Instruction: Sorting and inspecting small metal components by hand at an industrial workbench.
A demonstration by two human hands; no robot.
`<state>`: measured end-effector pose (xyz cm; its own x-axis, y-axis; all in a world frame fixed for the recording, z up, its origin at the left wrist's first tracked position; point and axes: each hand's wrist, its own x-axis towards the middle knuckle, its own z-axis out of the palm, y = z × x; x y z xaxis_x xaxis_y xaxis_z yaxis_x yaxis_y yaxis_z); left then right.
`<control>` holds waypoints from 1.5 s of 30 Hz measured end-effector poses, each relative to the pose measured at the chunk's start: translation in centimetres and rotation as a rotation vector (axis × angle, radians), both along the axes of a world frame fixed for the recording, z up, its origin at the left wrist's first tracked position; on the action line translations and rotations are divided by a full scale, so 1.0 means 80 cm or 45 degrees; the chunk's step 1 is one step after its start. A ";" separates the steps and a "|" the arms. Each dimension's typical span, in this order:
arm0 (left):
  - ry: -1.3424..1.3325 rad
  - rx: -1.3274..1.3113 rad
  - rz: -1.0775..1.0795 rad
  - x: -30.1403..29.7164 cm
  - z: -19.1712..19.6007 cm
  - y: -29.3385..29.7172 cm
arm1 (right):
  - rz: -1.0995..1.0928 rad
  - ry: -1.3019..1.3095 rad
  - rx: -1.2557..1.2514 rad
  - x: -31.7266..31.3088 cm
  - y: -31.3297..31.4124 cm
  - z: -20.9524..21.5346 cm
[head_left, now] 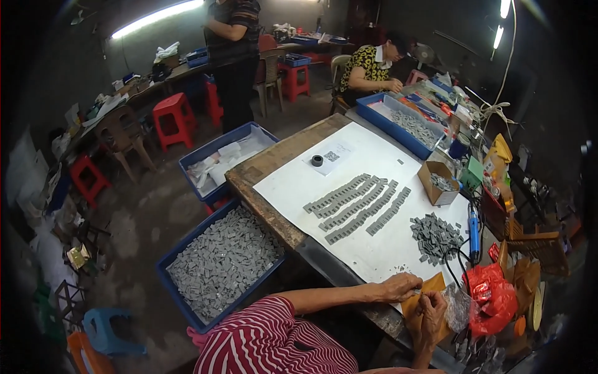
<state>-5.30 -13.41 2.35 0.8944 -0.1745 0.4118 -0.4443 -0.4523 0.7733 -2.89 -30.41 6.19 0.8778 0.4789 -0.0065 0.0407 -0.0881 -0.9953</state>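
My left hand (398, 288) is over the near edge of the table, its fingertips pinched on something too small to make out. Close beside it, my right hand (431, 311) is also closed, fingers bent toward the left fingertips. Beneath both lies a yellow envelope (412, 319). Tiny crumbs dot the white sheet (280, 181) just beyond my left hand. Farther off is a heap of small grey rectangular pieces (436, 238). Similar grey pieces stand in several curved rows (352, 212) on the sheet. A blue electric screwdriver (474, 234) is right of the heap.
A cardboard box (438, 196) of grey parts stands beyond the heap. A red plastic bag (492, 296) lies at my right. On my left, a blue crate (178, 299) full of grey pieces sits beside the table. One person (367, 71) works across from me; another (233, 56) stands behind.
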 end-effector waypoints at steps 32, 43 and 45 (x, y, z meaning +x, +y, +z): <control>0.548 -0.607 -0.068 -0.045 0.026 0.002 | -0.258 0.198 0.071 -0.043 -0.006 0.004; 0.682 -0.665 -0.020 -0.054 0.014 0.025 | -0.205 0.222 0.264 -0.045 0.036 -0.017; 0.683 -0.648 -0.033 -0.053 0.013 0.029 | -0.218 0.226 0.230 -0.044 0.040 -0.014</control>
